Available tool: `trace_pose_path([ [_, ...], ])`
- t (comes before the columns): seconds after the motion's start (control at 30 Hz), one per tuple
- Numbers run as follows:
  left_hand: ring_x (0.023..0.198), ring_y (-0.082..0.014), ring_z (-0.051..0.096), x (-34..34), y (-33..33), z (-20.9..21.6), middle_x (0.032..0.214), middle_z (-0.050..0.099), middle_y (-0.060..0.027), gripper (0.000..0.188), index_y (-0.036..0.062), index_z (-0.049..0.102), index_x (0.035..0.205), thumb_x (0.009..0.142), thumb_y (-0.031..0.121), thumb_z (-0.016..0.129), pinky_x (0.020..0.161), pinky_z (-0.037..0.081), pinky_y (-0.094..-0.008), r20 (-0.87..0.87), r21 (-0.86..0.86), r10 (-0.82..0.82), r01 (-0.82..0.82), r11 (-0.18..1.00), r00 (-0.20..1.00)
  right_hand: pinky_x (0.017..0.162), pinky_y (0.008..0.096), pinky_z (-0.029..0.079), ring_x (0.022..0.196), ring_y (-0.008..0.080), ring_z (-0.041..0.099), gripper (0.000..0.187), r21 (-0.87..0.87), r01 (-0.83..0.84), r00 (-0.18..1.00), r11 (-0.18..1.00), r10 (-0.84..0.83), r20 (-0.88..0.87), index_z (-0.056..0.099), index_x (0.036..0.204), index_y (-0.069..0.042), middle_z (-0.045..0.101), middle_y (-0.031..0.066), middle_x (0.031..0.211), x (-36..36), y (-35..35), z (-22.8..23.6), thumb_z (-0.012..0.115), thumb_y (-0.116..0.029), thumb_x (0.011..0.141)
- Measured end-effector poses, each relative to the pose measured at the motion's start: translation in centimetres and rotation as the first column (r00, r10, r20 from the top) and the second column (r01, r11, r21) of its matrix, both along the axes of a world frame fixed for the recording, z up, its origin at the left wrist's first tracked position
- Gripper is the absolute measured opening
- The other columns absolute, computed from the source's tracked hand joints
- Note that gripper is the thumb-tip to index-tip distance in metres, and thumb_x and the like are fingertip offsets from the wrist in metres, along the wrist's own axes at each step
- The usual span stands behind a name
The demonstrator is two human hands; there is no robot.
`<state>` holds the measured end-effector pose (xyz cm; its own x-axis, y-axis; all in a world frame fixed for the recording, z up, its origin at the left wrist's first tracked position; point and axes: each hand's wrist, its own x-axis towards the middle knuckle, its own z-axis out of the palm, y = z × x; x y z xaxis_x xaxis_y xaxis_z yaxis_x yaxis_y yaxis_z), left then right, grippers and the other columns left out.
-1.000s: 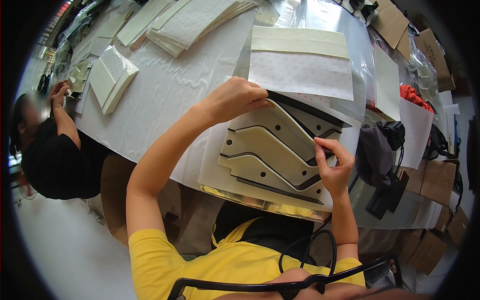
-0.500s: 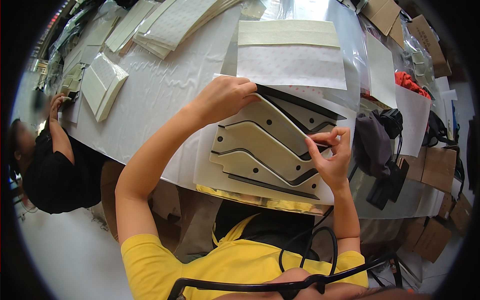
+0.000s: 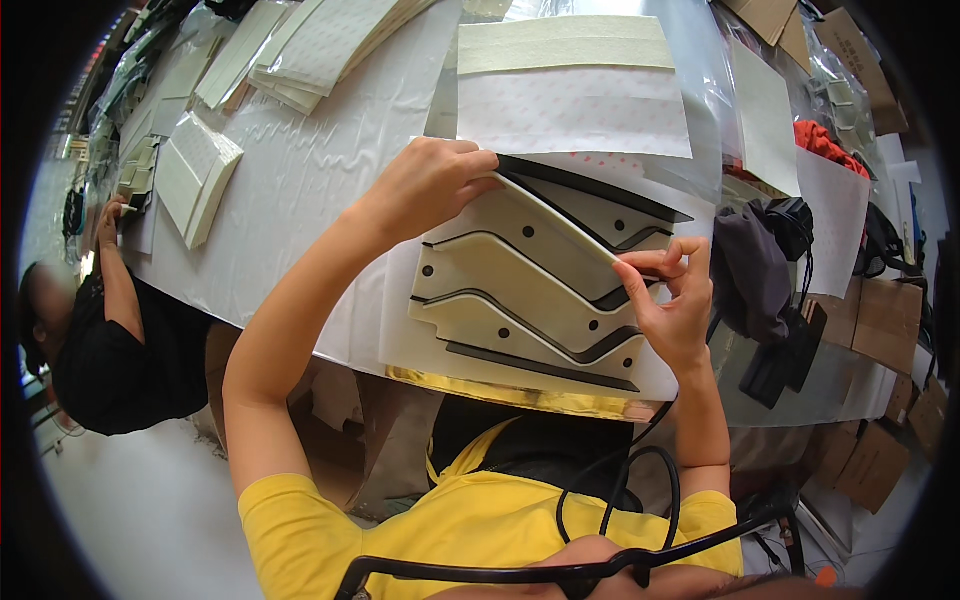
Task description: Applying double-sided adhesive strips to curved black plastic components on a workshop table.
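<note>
A pale zigzag-edged panel (image 3: 478, 222) with black round spots lies in front of me, among similar cream pieces with black edging. My left hand (image 3: 435, 185) is closed, with thumb and fingers pinching the upper left end of its raised white edge. Near the right end of that same edge, my right hand (image 3: 672, 300) has thumb and forefinger pinched together, the other fingers curled. A black strip (image 3: 590, 188) runs beyond the edge, and another black strip (image 3: 540, 367) lies along the near side. What sits under my fingertips is partly hidden.
A sheet with a cream band (image 3: 570, 90) lies just beyond the pieces. Cream panels are stacked at far left (image 3: 200, 175). Dark cloth (image 3: 750, 265) and cardboard boxes (image 3: 875, 325) are to the right. Another person in black (image 3: 125, 350) works at the left.
The view has shifted slightly, so the table items sit a little higher and further left. Both hands keep their pinch on the edge, with little movement relative to the panel.
</note>
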<state>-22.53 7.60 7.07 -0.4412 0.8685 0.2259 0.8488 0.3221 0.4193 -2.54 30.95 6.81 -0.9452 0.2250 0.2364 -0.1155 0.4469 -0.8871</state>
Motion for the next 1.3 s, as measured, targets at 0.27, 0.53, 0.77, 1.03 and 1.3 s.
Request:
trace_pose_path([
  [0.27,0.065,-0.0298,0.063,-0.1,0.2,0.2,0.076,0.065,-0.0112,0.014,0.001,0.064,0.087,0.081,0.011,0.073,0.061,0.051,-0.0365,0.017,-0.005,-0.014,0.014,1.0,1.0,0.073,0.0253,0.056,0.077,0.0174,0.071,0.043,-0.009,0.017,1.0,1.0,-0.017,0.007,0.033,0.093,-0.006,0.071,0.0159,0.082,0.0,0.2,-0.1,0.073,0.005,0.081],
  [0.53,0.067,-0.0306,0.064,-0.1,0.1,0.1,0.079,0.067,-0.0118,0.015,0.0007,0.064,0.088,0.081,0.01,0.073,0.061,0.052,-0.0368,-0.006,-0.008,-0.006,0.006,1.0,1.0,0.072,0.0245,0.056,0.076,0.0164,0.071,0.044,-0.037,0.033,0.999,0.999,-0.032,0.026,0.032,0.092,-0.006,0.071,0.0159,0.082,-0.1,0.3,0.0,0.073,0.004,0.081],
  [0.77,0.066,-0.0315,0.064,0.0,0.3,0.1,0.079,0.067,-0.0126,0.015,0.0008,0.064,0.088,0.082,0.011,0.073,0.06,0.052,-0.0373,-0.012,-0.032,-0.006,0.006,0.999,1.0,0.073,0.0247,0.056,0.076,0.0168,0.071,0.043,-0.054,0.046,0.999,0.997,-0.045,0.026,0.032,0.094,-0.006,0.071,0.0157,0.082,-0.1,0.2,0.1,0.073,0.004,0.082],
  [1.03,0.069,-0.0331,0.064,0.6,0.3,0.2,0.08,0.067,-0.0134,0.016,0.0027,0.065,0.092,0.082,0.012,0.073,0.062,0.052,-0.0385,-0.013,-0.035,0.048,-0.048,0.998,0.999,0.072,0.025,0.055,0.076,0.0176,0.072,0.043,-0.07,0.074,0.997,0.995,-0.071,0.035,0.032,0.094,-0.007,0.071,0.0152,0.08,-0.2,0.1,-0.1,0.073,0.002,0.083],
  [1.3,0.068,-0.0332,0.064,1.1,0.5,0.1,0.078,0.066,-0.0129,0.014,0.003,0.063,0.089,0.082,0.011,0.072,0.061,0.051,-0.039,-0.074,-0.011,0.068,-0.069,0.998,0.995,0.07,0.0249,0.054,0.075,0.0184,0.072,0.042,-0.055,0.088,0.996,0.995,-0.087,0.019,0.033,0.093,-0.007,0.071,0.014,0.079,-0.3,-0.2,0.0,0.072,0.002,0.083],
])
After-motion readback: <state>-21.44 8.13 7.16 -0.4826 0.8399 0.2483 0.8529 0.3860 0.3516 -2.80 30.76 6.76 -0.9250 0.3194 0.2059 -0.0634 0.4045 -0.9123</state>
